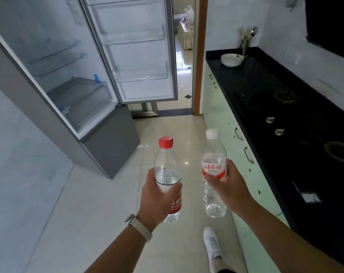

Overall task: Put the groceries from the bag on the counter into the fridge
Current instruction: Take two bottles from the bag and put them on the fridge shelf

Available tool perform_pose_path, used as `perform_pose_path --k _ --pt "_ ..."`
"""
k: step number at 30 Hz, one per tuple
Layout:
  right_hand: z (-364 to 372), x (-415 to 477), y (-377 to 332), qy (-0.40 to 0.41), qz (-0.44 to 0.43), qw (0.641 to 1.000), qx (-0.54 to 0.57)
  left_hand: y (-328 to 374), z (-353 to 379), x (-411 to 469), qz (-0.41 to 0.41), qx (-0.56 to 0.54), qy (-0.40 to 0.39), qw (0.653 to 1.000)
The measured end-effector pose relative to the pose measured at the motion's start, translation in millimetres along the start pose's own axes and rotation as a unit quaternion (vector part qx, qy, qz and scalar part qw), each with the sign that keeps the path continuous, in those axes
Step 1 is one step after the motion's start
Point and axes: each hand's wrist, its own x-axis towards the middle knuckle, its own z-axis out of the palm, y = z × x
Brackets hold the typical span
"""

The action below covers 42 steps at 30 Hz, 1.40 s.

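Bottles in front of the open fridge (112, 138), not yet inside. My left grip (157, 196) wraps red-cap bottle (166, 160) mid-body; right grip (228, 186) wraps white-cap bottle (213, 152) at label. Probably light, thin-walled, slick: I'd hold the waist, gently.

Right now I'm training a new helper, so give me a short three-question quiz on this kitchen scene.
1. True or false: the fridge door stands open.
2. Which hand holds the red-capped bottle? A) left B) right
3. Fill in: the white bowl sits on the black ____.
Key: 1. True. 2. A: the left hand grips it, and the right hand grips the white-capped bottle. 3. counter.
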Motion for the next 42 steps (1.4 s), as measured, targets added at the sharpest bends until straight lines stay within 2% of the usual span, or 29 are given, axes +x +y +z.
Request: perform_pose_path --k 12,20,32,42 --pt "-51.4 181.7 -14.6 -0.069 -0.051 0.996 0.021 43.9 82.7 148.7 -0.001 0.031 0.044 0.999" --pt "-57.6 262.1 -22.7 -0.123 -0.072 0.988 0.058 58.0 111.5 203.8 -0.003 0.036 0.086 0.996" --pt "11.5 340.9 -36.7 -0.183 -0.07 0.98 0.042 24.3 66.9 272.5 -0.045 0.038 0.16 0.985" --pt "104.8 429.1 -77.6 -0.184 -0.084 0.979 -0.007 -11.2 -3.7 380.3 -0.063 -0.011 0.18 0.982"
